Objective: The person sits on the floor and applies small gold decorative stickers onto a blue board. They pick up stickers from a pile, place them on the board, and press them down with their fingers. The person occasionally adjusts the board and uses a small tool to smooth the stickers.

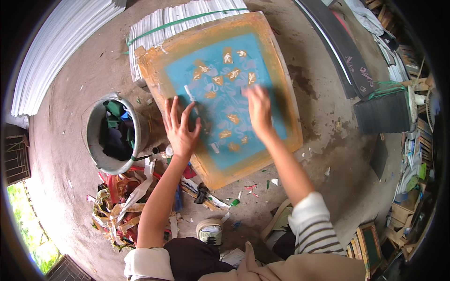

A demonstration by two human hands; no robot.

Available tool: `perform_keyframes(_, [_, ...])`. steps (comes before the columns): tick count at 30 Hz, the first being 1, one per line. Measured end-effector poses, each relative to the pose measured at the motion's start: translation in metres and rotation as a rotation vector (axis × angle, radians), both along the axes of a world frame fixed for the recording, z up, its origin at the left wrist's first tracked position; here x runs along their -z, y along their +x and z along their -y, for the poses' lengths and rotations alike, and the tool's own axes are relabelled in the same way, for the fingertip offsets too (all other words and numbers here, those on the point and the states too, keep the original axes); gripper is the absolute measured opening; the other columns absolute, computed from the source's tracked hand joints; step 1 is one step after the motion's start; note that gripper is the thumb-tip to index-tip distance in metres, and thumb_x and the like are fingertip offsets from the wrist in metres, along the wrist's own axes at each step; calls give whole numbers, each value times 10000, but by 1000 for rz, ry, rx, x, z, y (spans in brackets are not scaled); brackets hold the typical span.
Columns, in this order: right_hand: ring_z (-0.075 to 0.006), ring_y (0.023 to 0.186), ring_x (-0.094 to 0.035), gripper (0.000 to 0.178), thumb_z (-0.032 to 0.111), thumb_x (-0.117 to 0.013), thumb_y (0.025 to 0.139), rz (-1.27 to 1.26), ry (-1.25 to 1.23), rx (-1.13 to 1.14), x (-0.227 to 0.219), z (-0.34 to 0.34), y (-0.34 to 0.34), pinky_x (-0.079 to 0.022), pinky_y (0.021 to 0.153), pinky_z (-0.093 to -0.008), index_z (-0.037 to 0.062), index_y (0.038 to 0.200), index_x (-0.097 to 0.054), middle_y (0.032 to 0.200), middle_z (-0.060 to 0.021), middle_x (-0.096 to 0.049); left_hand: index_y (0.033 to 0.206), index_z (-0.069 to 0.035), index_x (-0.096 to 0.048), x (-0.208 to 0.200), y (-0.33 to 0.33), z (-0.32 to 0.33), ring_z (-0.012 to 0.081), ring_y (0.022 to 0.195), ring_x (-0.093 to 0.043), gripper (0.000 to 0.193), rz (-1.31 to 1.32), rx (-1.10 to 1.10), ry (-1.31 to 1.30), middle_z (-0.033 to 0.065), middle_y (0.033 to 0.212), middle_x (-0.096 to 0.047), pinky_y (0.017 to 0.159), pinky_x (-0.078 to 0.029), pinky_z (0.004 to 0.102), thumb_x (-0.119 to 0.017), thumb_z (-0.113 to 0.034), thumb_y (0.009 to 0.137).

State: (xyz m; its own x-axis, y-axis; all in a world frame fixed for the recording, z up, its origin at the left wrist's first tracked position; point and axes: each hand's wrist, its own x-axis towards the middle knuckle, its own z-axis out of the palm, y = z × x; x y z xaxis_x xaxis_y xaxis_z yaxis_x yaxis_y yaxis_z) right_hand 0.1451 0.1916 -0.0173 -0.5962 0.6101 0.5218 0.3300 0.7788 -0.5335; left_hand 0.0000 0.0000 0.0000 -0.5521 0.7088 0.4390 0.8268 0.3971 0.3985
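A screen-printing frame (281,93), orange-brown at its border, lies tilted in front of me on a stack of white sheets. Its turquoise mesh (187,65) carries pale, curling shapes and several golden leaf-like shapes. My left hand (180,129) presses on the frame's left side with fingers spread, holding nothing. Over the right part of the mesh is my right hand (258,110), fingers curled and blurred by motion. Something small may be at its fingertips, but I cannot make out what. A short white strip (189,92) shows at the mesh's left side.
Left of the frame stands a grey bucket (96,152) with dark cloths inside. Tangled scraps (122,206) lie below it. White sheets are stacked at the far left (56,51) and under the frame (187,18). Dark boards (337,47) lie to the right.
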Motion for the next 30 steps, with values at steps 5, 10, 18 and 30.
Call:
perform_keyframes(5, [-270,824,-601,132,-119,-642,731,57,-41,-81,42,78,133,-518,698,-349,-28,816,-686,808,-127,-618,1244,-237,-575,-2,10,-5,354,1397,-257,503,-22,-19,-1,94,1471,-346,1064,-293,547,-703,-227,758])
perform_keyframes(10, [-297,851,-588,182,-115,-595,765,-69,51,6,-10,-22,9,-496,733,-367,-32,914,-658,845,-138,-614,1259,-260,-560,-1,13,-10,338,1410,-236,523,-51,-34,-51,81,1479,-339,1095,-190,598,-709,-272,758])
perform_keyframes(18, [-318,886,-580,214,-122,-612,728,-4,41,-63,47,48,127,-500,748,-410,-12,899,-677,887,-137,-594,1266,-272,-556,0,12,-6,309,1419,-225,541,-80,-64,-95,56,1479,-347,1118,-106,595,-700,-331,748])
perform_keyframes(30, [-273,854,-586,185,-83,-581,787,-47,134,-45,-21,-65,-7,-497,751,-364,3,930,-661,856,-114,-602,1413,-350,-408,-12,14,-10,266,1431,-207,719,-202,158,-347,51,1533,-278,1104,-62,627,-616,-529,748])
